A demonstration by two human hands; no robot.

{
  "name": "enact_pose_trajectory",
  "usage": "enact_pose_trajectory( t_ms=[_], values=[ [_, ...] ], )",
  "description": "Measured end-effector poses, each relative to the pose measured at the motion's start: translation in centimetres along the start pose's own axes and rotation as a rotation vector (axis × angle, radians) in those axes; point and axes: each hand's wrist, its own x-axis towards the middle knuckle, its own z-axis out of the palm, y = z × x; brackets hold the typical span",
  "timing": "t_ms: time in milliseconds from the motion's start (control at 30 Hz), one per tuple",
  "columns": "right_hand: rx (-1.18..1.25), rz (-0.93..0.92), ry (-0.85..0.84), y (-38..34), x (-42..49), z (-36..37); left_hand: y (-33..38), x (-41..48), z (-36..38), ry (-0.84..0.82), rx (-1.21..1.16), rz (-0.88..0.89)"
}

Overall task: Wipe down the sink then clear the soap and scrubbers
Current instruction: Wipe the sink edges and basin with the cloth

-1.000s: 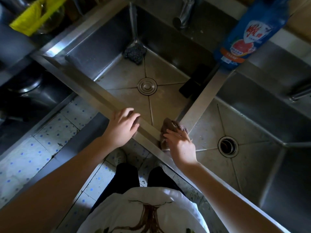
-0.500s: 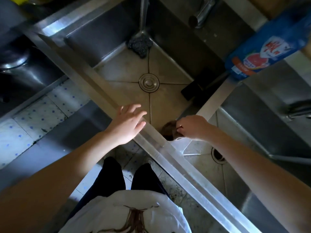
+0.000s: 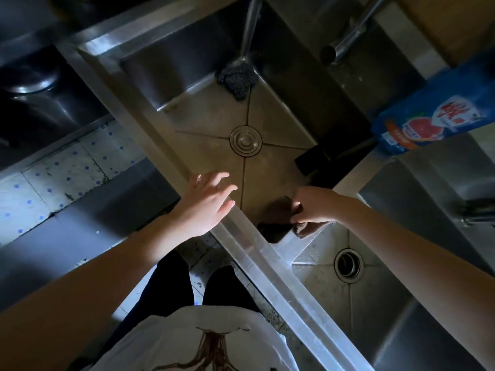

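A steel double sink (image 3: 270,259) fills the view. My right hand (image 3: 313,204) grips a brown cloth (image 3: 278,212) at the near end of the divider between the two basins. Fingers spread, my left hand (image 3: 207,203) rests open on the front rim of the left basin. A dark steel-wool scrubber (image 3: 237,79) lies in the far corner of the left basin. A black sponge (image 3: 312,159) sits at that basin's right side by the divider. A blue dish-soap bottle (image 3: 439,113) stands at the far end of the divider.
The left basin has a closed drain plug (image 3: 245,141); the right basin has an open drain (image 3: 348,265). A faucet spout (image 3: 345,46) hangs over the back wall, another (image 3: 479,210) at the right. Tiled floor (image 3: 67,170) and my legs lie below the rim.
My right hand turned and drew the cloth from the front rim onto the divider's near end. My left hand lifted its fingers and spread them. The camera shifted forward.
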Motion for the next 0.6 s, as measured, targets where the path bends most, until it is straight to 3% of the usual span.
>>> enact_pose_trajectory(
  t_ms=[200,600],
  values=[
    [-0.116,-0.04,0.069,0.8,-1.3,1.1,0.0,0.0,0.0,-0.009,0.004,-0.009],
    [0.075,-0.049,0.365,1.2,-3.6,2.6,1.3,-0.5,0.1,-0.036,0.028,0.025]
  ],
)
